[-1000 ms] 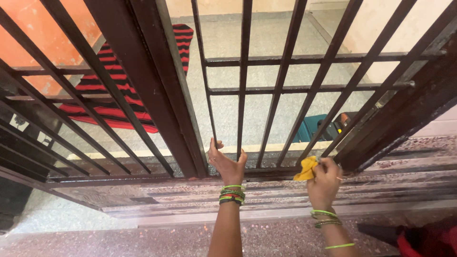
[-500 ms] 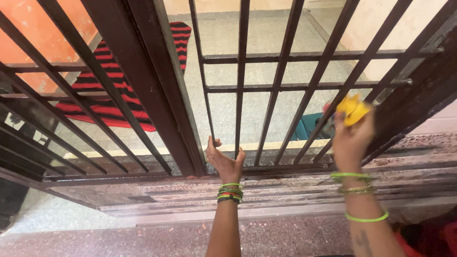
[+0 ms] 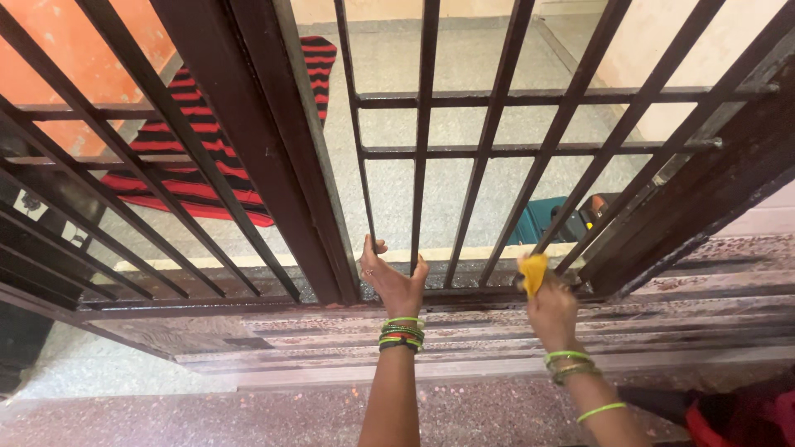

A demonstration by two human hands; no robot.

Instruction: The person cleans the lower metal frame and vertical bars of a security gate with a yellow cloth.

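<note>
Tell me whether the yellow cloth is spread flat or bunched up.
Bunched up. The yellow cloth is wadded in the right hand and pressed to the foot of a gate bar, only a crumpled lump showing above the fingers.

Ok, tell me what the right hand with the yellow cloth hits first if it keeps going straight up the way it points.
Most likely the slanted dark gate bar: the right hand presses the yellow cloth against its lower end already. Depth is unclear, so it might slip between the bars instead.

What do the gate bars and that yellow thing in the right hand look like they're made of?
The gate bars look like metal painted dark brown, glossy: thin, straight, joined to cross rails. The yellow thing looks like soft cloth, since it bunches in the right hand; the exact fabric is unclear.
</note>
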